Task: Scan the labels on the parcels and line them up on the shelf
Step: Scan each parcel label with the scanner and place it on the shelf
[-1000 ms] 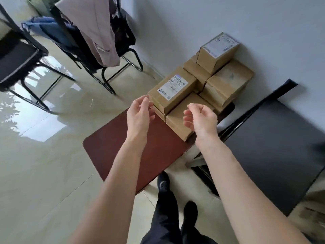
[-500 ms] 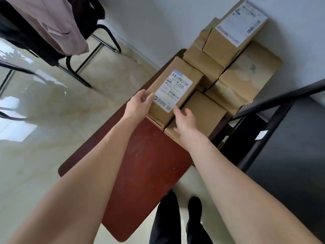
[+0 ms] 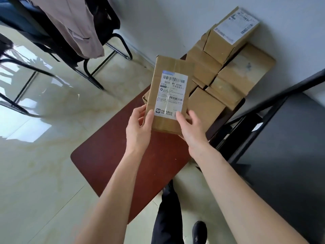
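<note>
Parcel (image 3: 169,95) rises label-up from the grip of left hand (image 3: 139,128) and right hand (image 3: 190,128) clasping its near end.

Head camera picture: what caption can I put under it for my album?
Both hands, left hand and right hand, hold a labelled parcel above the red table.

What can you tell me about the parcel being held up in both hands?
The held parcel is a flat brown cardboard box sealed with clear tape, bearing a white label with barcodes and print facing the camera. It is tilted up, lifted above the red-brown table, in front of the other stacked parcels. The left hand and right hand grip its lower corners.
</note>
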